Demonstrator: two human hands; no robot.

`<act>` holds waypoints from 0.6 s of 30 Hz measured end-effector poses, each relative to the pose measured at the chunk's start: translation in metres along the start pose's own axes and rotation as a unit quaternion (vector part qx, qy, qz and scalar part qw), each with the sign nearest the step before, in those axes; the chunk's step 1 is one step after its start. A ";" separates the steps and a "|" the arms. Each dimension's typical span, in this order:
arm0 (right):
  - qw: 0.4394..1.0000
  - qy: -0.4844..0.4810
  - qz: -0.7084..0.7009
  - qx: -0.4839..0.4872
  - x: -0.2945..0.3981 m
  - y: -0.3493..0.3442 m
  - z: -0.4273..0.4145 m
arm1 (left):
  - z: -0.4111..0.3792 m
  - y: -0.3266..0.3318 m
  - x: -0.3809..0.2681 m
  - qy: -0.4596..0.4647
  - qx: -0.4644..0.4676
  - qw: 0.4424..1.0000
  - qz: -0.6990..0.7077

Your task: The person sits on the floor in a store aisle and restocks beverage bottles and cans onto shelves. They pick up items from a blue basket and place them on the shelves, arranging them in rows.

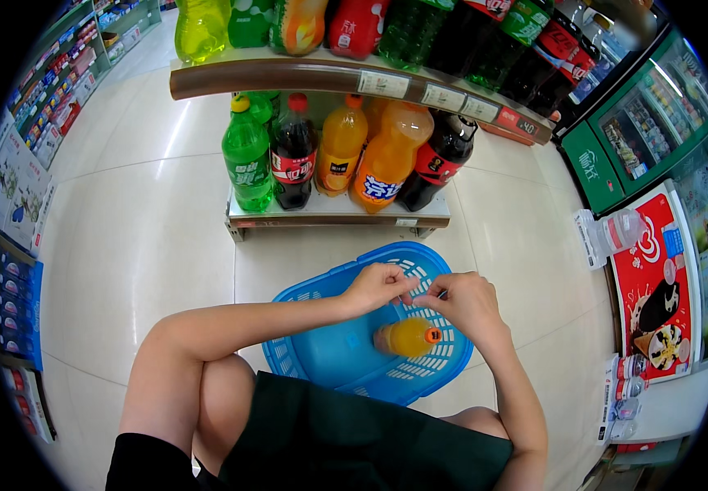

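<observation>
Both of my hands are raised over a blue plastic shopping basket (pixel 329 359) on the floor. My left hand (pixel 384 285) has its fingertips bent together, close to those of my right hand (pixel 461 301). Thumb and forefinger of the right hand are pinched near each other. Whether something small or clear lies between the fingers of either hand cannot be made out. In the basket, below the hands, lies an orange drink bottle (pixel 412 337) with an orange cap pointing right.
Ahead stands a shelf rack; its lower shelf (pixel 341 220) holds several soda bottles, its upper shelf (pixel 305 77) large ones. Water bottles (pixel 624 230) and a red ice cream freezer panel (pixel 660 288) are at right, stocked shelves (pixel 59 80) at left.
</observation>
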State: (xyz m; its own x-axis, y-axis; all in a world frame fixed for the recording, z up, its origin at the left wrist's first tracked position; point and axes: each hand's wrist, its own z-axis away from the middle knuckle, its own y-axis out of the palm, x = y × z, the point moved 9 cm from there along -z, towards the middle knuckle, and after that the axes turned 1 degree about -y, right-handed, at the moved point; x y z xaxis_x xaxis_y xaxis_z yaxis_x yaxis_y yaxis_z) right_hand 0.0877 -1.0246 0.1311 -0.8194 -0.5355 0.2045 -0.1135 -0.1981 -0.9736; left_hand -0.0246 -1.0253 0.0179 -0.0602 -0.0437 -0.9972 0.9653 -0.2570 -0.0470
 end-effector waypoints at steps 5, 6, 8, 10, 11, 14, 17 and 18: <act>0.991 -0.049 0.061 0.109 -0.006 0.040 0.017 | 0.004 0.010 0.035 -0.089 0.032 0.995 -0.015; 0.987 -0.043 0.079 0.136 -0.010 0.046 0.019 | 0.003 0.013 0.035 -0.098 0.037 0.994 -0.023; 0.977 -0.033 0.106 0.184 -0.017 0.061 0.027 | 0.003 0.020 0.035 -0.111 0.050 0.992 -0.033; 0.967 -0.036 0.128 0.218 -0.018 0.074 0.029 | 0.002 0.021 0.037 -0.118 0.055 0.991 -0.041; 0.967 -0.033 0.126 0.218 -0.018 0.077 0.030 | 0.002 0.022 0.038 -0.121 0.051 0.991 -0.040; 0.971 -0.036 0.125 0.200 -0.023 0.086 0.028 | 0.003 0.023 0.039 -0.130 0.047 0.990 -0.039; 0.983 -0.049 0.094 0.151 -0.037 0.096 0.023 | 0.004 0.029 0.041 -0.153 0.066 0.985 -0.046; 0.988 -0.049 0.064 0.129 -0.037 0.094 0.019 | 0.005 0.027 0.041 -0.168 0.069 0.982 -0.051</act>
State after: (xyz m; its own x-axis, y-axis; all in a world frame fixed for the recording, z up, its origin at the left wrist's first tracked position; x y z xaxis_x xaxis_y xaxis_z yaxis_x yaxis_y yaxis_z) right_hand 0.1187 -1.0391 0.0340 -0.7585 -0.6436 0.1022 0.1454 -0.3201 -0.9361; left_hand -0.0018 -1.0387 -0.0242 -0.2579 -0.3214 -0.9112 0.9075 -0.4042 -0.1143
